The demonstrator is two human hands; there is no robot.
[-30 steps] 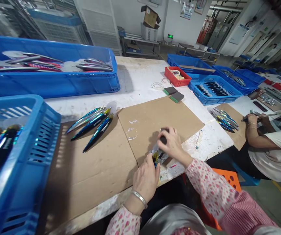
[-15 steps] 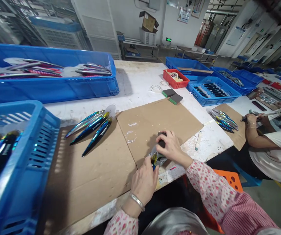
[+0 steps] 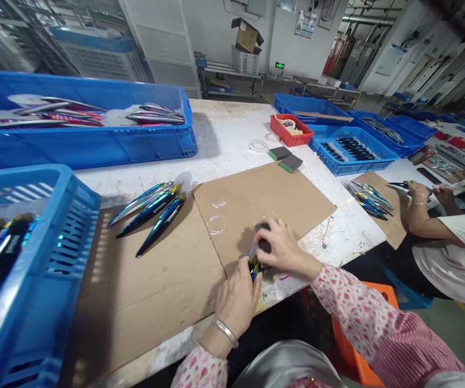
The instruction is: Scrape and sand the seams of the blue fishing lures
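Observation:
My left hand (image 3: 238, 296) is closed around the near end of a shiny blue-and-yellow fishing lure (image 3: 253, 265) lying on the cardboard sheet (image 3: 257, 199) at the table's front edge. My right hand (image 3: 279, 245) grips a dark sanding block (image 3: 261, 245) and presses it on the lure's far part. Most of the lure is hidden under both hands. Three more lures (image 3: 151, 211) lie side by side on the left cardboard (image 3: 143, 285).
A blue crate (image 3: 34, 258) of lures stands at my near left, a larger blue crate (image 3: 95, 134) behind it. Tape rolls (image 3: 259, 144), sponge blocks (image 3: 285, 157), a red tray (image 3: 291, 129) and blue baskets (image 3: 349, 148) sit farther back. A seated person (image 3: 443, 237) works at the right.
My right hand with the block has slid a little toward me along the lure. The person at the right has shifted their hands slightly.

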